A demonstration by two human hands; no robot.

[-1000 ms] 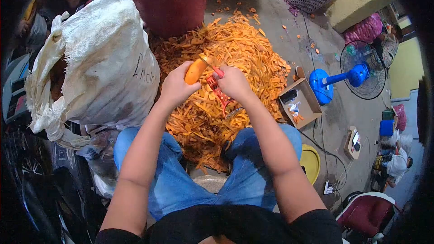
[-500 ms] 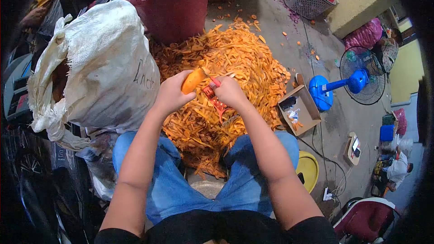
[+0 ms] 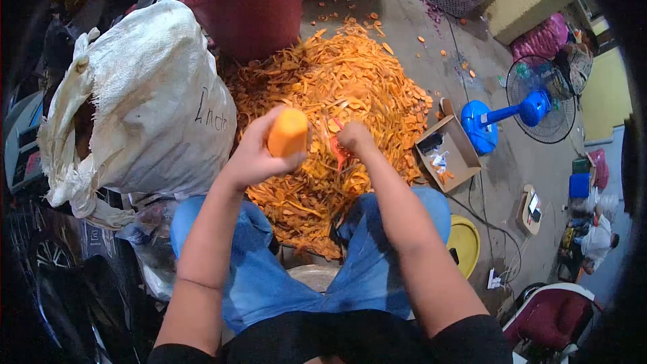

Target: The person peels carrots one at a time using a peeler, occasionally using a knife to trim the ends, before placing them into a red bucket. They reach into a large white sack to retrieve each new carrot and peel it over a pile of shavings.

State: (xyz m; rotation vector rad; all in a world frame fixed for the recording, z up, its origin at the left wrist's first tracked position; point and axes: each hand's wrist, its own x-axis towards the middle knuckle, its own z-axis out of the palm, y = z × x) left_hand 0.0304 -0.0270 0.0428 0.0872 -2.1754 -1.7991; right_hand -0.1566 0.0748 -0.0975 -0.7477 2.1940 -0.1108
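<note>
My left hand [image 3: 256, 155] is wrapped round a thick orange carrot [image 3: 288, 132], its blunt end facing up toward me. To the right of the carrot, apart from it, my right hand [image 3: 357, 139] grips a red peeler [image 3: 339, 154]. Motion blur softens the peeler, and its blade cannot be made out. Beneath both hands spreads a large heap of orange peelings [image 3: 357, 87] with cut end pieces mixed in. It reaches down between my knees.
Left of the heap stands a white woven sack [image 3: 148, 101]; behind it is a dark red tub [image 3: 249, 13]. On the right are a cardboard tray [image 3: 461, 162], a blue fan [image 3: 482, 128], cables and a yellow lid [image 3: 465, 246]. A person [image 3: 596, 243] is at the far right.
The carrot has turned from lying slanted to end-on toward me. My right hand and the peeler have moved right and slightly down, away from the carrot's tip.
</note>
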